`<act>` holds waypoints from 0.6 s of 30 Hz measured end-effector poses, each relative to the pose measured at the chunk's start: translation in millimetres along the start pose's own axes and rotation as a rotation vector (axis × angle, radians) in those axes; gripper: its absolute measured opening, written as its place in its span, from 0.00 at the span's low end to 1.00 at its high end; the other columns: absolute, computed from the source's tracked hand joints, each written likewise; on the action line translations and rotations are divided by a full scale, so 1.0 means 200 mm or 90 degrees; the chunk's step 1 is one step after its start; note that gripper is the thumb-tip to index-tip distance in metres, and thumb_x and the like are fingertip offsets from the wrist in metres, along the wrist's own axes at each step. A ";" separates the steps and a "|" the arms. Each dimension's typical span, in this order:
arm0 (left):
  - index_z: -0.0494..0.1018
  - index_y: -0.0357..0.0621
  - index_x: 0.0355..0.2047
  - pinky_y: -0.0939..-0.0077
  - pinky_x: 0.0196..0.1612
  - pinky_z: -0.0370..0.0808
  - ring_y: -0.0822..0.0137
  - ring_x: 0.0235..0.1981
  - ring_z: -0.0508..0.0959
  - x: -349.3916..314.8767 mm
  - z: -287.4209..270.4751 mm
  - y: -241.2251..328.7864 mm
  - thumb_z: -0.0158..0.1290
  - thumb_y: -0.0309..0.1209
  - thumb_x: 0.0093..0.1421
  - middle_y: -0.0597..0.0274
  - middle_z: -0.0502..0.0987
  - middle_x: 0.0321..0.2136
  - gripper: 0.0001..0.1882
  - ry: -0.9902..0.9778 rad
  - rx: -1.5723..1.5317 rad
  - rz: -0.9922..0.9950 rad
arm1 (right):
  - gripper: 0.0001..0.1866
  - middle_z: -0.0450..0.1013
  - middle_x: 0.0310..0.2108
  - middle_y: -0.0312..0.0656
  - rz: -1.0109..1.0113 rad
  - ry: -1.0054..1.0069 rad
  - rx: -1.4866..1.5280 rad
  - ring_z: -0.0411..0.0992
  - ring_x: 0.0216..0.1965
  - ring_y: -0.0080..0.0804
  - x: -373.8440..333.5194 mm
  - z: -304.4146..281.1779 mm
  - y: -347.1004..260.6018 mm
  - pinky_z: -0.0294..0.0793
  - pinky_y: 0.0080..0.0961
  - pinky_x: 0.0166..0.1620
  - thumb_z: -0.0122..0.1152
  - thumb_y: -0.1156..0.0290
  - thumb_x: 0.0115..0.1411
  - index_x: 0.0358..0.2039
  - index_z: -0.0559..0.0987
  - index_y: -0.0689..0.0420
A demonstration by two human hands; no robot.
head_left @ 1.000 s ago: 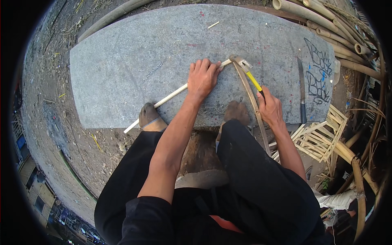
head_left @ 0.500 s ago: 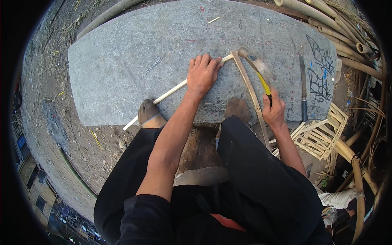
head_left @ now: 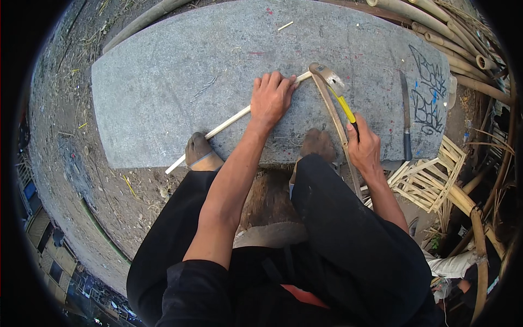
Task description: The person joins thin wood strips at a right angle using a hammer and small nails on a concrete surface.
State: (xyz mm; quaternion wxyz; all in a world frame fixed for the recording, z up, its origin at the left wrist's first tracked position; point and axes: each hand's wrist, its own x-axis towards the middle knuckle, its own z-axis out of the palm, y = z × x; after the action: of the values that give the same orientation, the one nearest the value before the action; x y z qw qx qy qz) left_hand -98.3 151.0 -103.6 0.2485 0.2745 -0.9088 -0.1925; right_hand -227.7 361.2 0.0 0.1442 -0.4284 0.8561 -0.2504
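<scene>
My left hand point(head_left: 271, 101) grips a pale bamboo stick point(head_left: 227, 122) near its far end and holds it down on the grey slab point(head_left: 147, 87). The stick slants to the near left, passing under my left foot point(head_left: 199, 150). My right hand point(head_left: 364, 144) is closed round the black grip of a claw hammer point(head_left: 343, 106) with a yellow shaft. Its head lies over the spot where the stick's end meets a brown wooden strip point(head_left: 330, 109). That strip runs back toward me, beside my right foot point(head_left: 317, 144). Any nail under the hammer head is hidden.
Several loose nails point(head_left: 204, 90) lie on the slab left of my left hand. A knife point(head_left: 405, 114) rests along the right side. Beyond the near right edge is a frame of thin sticks point(head_left: 430, 182). Bamboo poles point(head_left: 455, 32) are stacked at the far right.
The hammer head has swung left and down onto the joint of stick and strip. My right hand has shifted slightly left with it; my left hand holds the same place.
</scene>
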 end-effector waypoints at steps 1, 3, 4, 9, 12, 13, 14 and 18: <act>0.81 0.52 0.39 0.69 0.37 0.64 0.66 0.32 0.71 0.00 -0.01 -0.01 0.63 0.35 0.57 0.68 0.71 0.28 0.10 0.001 0.000 0.003 | 0.15 0.76 0.27 0.56 -0.012 0.021 0.016 0.77 0.28 0.58 -0.01 0.03 0.01 0.74 0.45 0.29 0.58 0.68 0.66 0.50 0.74 0.60; 0.81 0.52 0.39 0.69 0.37 0.64 0.66 0.32 0.71 0.00 0.00 0.00 0.63 0.35 0.57 0.69 0.71 0.28 0.10 0.007 -0.008 0.007 | 0.15 0.76 0.26 0.56 -0.037 0.060 0.038 0.77 0.28 0.58 -0.04 0.07 0.03 0.74 0.45 0.29 0.58 0.68 0.66 0.50 0.74 0.60; 0.81 0.51 0.39 0.69 0.37 0.64 0.66 0.32 0.71 -0.01 0.00 0.01 0.63 0.35 0.57 0.69 0.71 0.28 0.10 0.004 -0.013 0.004 | 0.15 0.76 0.26 0.55 0.000 0.004 -0.007 0.77 0.28 0.57 -0.04 0.06 0.05 0.74 0.43 0.28 0.58 0.68 0.66 0.50 0.74 0.60; 0.81 0.51 0.39 0.68 0.37 0.64 0.66 0.32 0.72 -0.01 -0.01 0.01 0.63 0.34 0.57 0.69 0.71 0.28 0.10 0.001 -0.013 0.001 | 0.15 0.77 0.27 0.55 0.040 -0.014 0.013 0.78 0.27 0.54 -0.02 0.01 0.00 0.75 0.41 0.27 0.58 0.67 0.66 0.50 0.74 0.61; 0.81 0.50 0.39 0.69 0.37 0.64 0.66 0.33 0.71 0.01 0.00 0.00 0.62 0.34 0.57 0.68 0.71 0.28 0.09 0.000 -0.029 0.001 | 0.15 0.76 0.26 0.54 -0.037 0.099 0.068 0.78 0.27 0.55 -0.04 0.07 0.05 0.74 0.42 0.27 0.58 0.66 0.66 0.49 0.74 0.61; 0.81 0.49 0.39 0.69 0.37 0.64 0.66 0.33 0.71 0.00 0.00 0.01 0.62 0.34 0.57 0.68 0.71 0.28 0.09 -0.005 -0.035 -0.003 | 0.15 0.76 0.26 0.54 0.030 0.023 0.012 0.78 0.27 0.55 -0.04 0.09 0.05 0.74 0.42 0.28 0.57 0.66 0.66 0.49 0.74 0.61; 0.81 0.49 0.39 0.69 0.38 0.64 0.66 0.33 0.71 0.00 -0.01 0.01 0.62 0.34 0.57 0.68 0.72 0.29 0.09 -0.006 -0.038 -0.002 | 0.15 0.76 0.25 0.54 0.026 0.005 -0.005 0.77 0.26 0.55 -0.02 0.09 0.07 0.74 0.42 0.27 0.57 0.66 0.67 0.49 0.74 0.61; 0.81 0.49 0.40 0.69 0.38 0.64 0.66 0.33 0.73 0.00 -0.02 0.01 0.63 0.31 0.56 0.69 0.75 0.30 0.10 -0.007 -0.049 -0.007 | 0.13 0.75 0.24 0.50 0.097 -0.009 0.067 0.76 0.23 0.51 0.00 0.06 0.03 0.72 0.40 0.26 0.59 0.65 0.66 0.45 0.74 0.60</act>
State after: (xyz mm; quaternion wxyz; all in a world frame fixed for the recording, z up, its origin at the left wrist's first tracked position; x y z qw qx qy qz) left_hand -97.7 151.9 -99.0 0.2531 0.2685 -0.9004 -0.2303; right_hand -226.6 359.9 -14.2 0.1914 -0.3555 0.8709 -0.2801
